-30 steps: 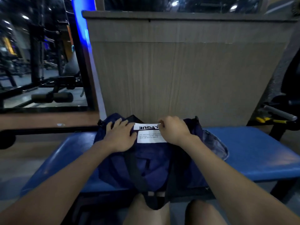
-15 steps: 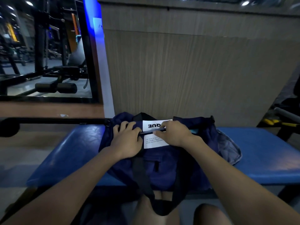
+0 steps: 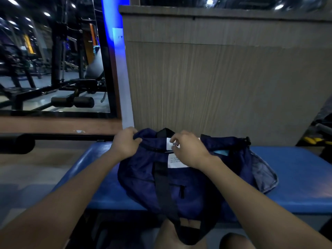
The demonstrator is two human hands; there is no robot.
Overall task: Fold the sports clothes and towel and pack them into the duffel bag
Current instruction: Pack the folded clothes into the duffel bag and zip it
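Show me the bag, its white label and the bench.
bag point(image 3: 195, 184), head view, navy front panel.
label point(image 3: 175, 163), head view, lower printed part.
bench point(image 3: 296, 169), head view, bare blue padding right of the bag.

A navy duffel bag point(image 3: 179, 177) sits slumped on the blue bench point(image 3: 296, 169), white label up, black straps hanging off the bench's front edge, something teal showing inside.

Navy duffel bag point(image 3: 188, 180) on blue bench point(image 3: 296, 169), left hand point(image 3: 125, 143) and right hand point(image 3: 190, 150) gripping its top.
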